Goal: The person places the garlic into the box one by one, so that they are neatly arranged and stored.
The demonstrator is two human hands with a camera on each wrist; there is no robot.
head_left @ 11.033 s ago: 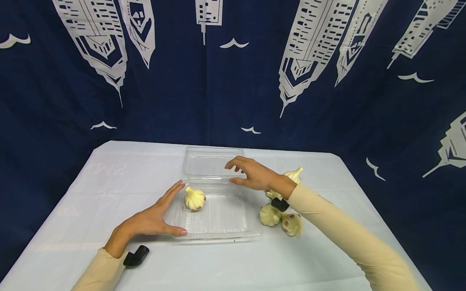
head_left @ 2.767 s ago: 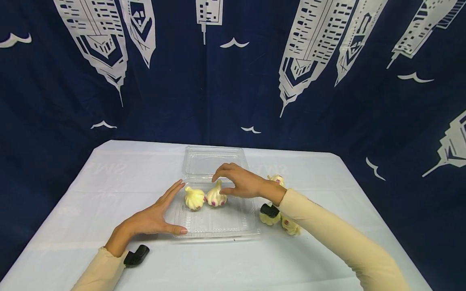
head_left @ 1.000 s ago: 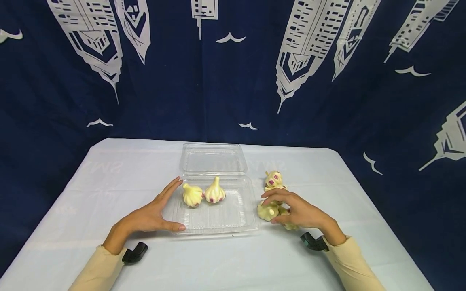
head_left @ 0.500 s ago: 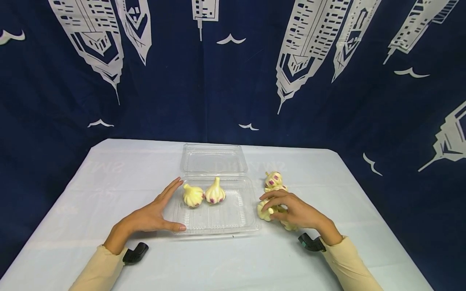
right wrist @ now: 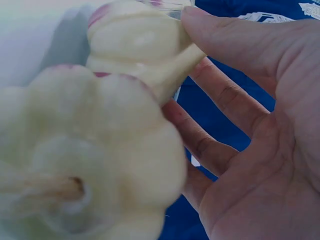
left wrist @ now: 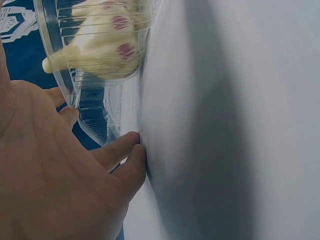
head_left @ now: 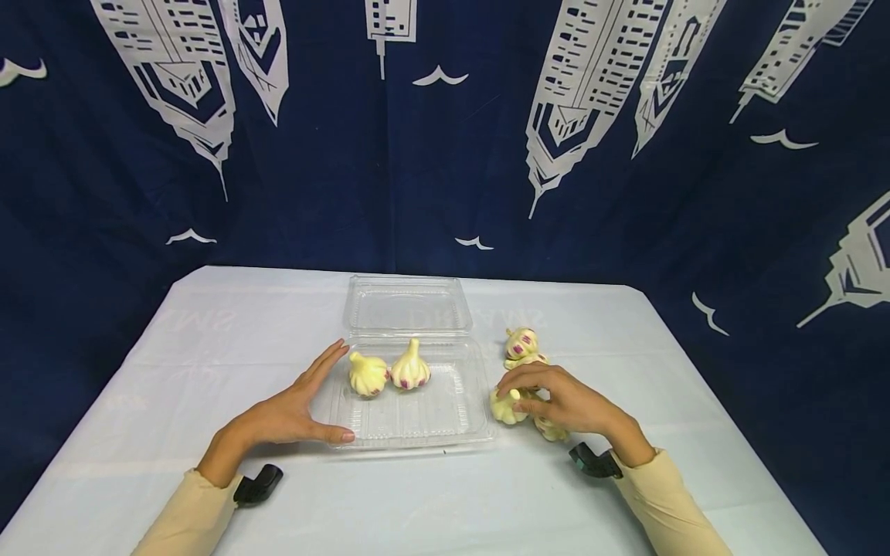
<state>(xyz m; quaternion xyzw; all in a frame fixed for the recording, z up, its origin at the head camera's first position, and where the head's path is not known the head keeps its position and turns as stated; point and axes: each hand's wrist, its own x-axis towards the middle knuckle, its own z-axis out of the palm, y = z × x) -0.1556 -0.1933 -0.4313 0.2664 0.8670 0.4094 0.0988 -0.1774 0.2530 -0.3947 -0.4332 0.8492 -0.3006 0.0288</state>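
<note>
A clear plastic clamshell container (head_left: 445, 425) lies with its lid (head_left: 410, 305) folded back. Two garlic bulbs, one (head_left: 367, 376) at left and another (head_left: 411, 367) beside it, sit in its rear left part. My left hand (head_left: 285, 413) spans the container's left side, fingers and thumb spread; the left wrist view shows fingertips touching the table. Just right of the container, my right hand (head_left: 573, 398) grips a garlic bulb (head_left: 506, 409) between thumb and fingers, its stem upward. The right wrist view shows that bulb (right wrist: 135, 40) behind a nearer, blurred one (right wrist: 75, 150).
More garlic bulbs lie around my right hand: one (head_left: 521, 342) at the back, one (head_left: 528, 361) partly hidden by the fingers, one (head_left: 552, 430) under the palm. A white cloth (head_left: 431, 510) covers the table. Behind it hangs a dark blue printed curtain (head_left: 334, 193).
A second bulb was set in the container and the right hand went back to the bulbs at right. Lately its fingers have closed round the nearest bulb, which has tilted. The left hand stays put.
</note>
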